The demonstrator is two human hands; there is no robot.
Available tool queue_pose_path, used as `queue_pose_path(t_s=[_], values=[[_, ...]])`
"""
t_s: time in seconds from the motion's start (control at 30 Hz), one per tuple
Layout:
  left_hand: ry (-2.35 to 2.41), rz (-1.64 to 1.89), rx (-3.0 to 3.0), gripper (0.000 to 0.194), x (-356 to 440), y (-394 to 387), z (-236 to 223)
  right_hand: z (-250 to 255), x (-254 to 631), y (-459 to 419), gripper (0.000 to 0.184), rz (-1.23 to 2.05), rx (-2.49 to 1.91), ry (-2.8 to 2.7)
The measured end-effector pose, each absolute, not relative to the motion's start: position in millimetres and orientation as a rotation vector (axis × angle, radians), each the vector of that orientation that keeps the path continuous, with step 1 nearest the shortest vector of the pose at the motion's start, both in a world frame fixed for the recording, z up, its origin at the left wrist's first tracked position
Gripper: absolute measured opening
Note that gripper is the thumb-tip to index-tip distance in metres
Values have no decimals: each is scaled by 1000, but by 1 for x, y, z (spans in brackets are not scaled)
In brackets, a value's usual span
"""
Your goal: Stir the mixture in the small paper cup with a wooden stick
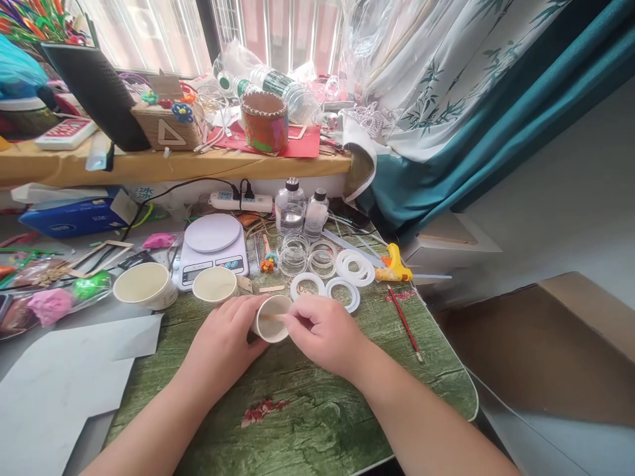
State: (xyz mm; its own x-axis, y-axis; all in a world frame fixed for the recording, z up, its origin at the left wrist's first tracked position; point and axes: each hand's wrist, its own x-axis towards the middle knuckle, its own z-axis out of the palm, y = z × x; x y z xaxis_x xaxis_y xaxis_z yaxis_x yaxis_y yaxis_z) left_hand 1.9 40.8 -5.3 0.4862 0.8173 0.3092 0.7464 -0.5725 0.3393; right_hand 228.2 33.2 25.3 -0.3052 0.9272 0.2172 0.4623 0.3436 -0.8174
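Note:
My left hand (223, 344) wraps around the side of a small white paper cup (272, 327), which stands on a green wood-print tabletop (317, 430). My right hand (322, 334) pinches a thin wooden stick (270, 317), and the stick's end reaches into the cup. The cup's contents are hidden by my fingers and its rim. Two more paper cups lie close by: one (214, 284) near my left hand, and a wider one (143, 285) farther left. Both hold a pale coating.
A digital kitchen scale (212, 244) stands behind the cups. White rings (307, 285) and clear rings (292, 254) lie beyond my hands. To the right are a yellow glue gun (394, 264) and a red-handled paintbrush (404, 320). Two bottles (290, 206) stand by a power strip (241, 201).

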Motion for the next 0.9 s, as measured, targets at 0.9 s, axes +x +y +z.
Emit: queue_pose_path(t_s=[0.9], values=[[1389,652,2461,47,6,38,-1,23,228,32,35,891,-1326,-1891]])
